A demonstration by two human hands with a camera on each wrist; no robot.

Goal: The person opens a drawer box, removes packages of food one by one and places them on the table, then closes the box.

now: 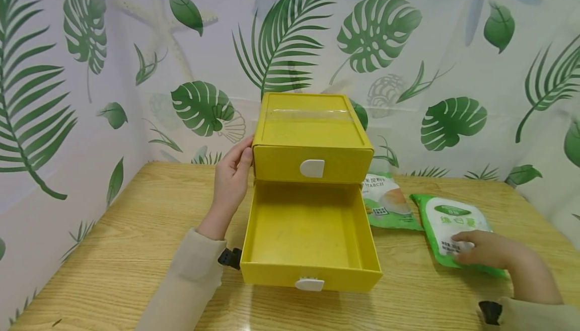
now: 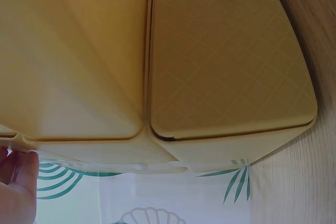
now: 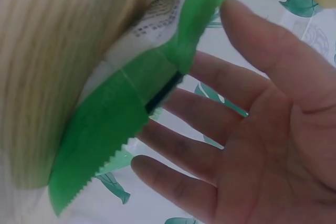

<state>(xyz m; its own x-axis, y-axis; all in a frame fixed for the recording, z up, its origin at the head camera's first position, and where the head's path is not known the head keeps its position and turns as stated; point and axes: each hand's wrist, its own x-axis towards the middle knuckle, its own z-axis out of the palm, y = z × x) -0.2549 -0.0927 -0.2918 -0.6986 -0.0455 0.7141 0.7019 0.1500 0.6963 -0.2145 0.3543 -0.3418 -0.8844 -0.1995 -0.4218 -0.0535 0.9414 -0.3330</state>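
Observation:
A yellow two-drawer box (image 1: 312, 130) stands on the wooden table. Its upper drawer is closed, while the lower drawer (image 1: 310, 276) is pulled out and its bare floor shows. My left hand (image 1: 231, 177) rests against the box's left side near the top, fingers extended along the wall; the left wrist view catches part of this hand (image 2: 18, 187) at its edge. Over a green-and-white packet (image 1: 455, 213) on the right, my right hand (image 1: 494, 253) hovers with fingers extended. The right wrist view has the fingers spread beside the packet's green serrated end (image 3: 115, 124).
Another green-and-white packet (image 1: 389, 205), labelled starch, lies beside the box, partly hidden by it. White tabs (image 1: 312, 168) mark both drawer fronts. A leaf-patterned cloth (image 1: 290, 34) hangs behind the table (image 1: 181, 210) and down its left side.

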